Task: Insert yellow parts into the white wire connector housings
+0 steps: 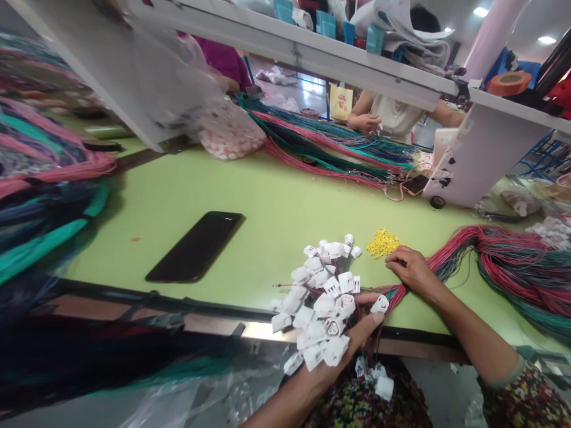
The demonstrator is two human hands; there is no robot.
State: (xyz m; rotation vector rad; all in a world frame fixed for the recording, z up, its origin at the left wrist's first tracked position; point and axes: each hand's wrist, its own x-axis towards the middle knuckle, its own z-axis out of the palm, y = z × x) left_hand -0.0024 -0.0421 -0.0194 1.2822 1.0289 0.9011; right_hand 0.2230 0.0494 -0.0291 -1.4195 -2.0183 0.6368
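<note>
My left hand (357, 336) is closed on a white connector (380, 304) with wires, thumb on its side, at the front edge of the table. Around that hand lies a cluster of white connectors (325, 305) on thin wires; a few more hang below the edge. My right hand (413, 270) rests by a small pile of yellow pieces (382, 242), thumb and fingertips pinched together; whatever is between them is too small to make out. Under its wrist runs the bundle of red, green and dark wires (439, 261) that leads to the connectors.
A black phone (195, 246) lies on the green table (263, 202). More wire bundles lie at left, right and back (330, 142). A bag of small pale parts (232, 134) stands under the white shelf (312, 53). Across the table, another person's hand (368, 120) is at work.
</note>
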